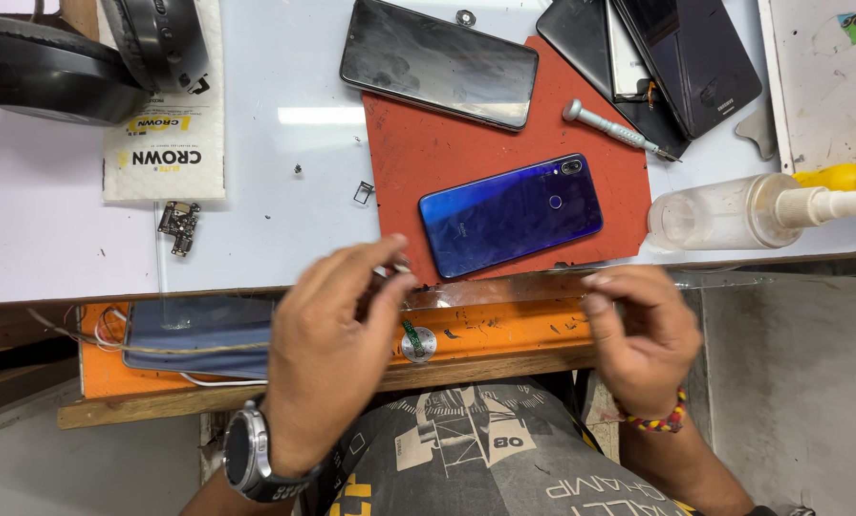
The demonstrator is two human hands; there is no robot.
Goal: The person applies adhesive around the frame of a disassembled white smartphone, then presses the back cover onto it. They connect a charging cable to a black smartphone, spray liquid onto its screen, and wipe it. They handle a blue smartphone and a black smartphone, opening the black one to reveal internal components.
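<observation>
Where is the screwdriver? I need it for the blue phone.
The screwdriver lies at the red mat's upper right corner, just above the blue phone and beside the stacked dark phones.

The left stretch of the bench [45, 239] lies open, broken only by a small circuit part [178, 227] and a tray slot [363, 192]. The red mat [418, 153] is crowded by the blue phone [511, 214] and black phone [438, 62]. Rightward, a screwdriver [619, 130], stacked phones [667, 67] and a spray bottle [753, 210] block passage.
</observation>
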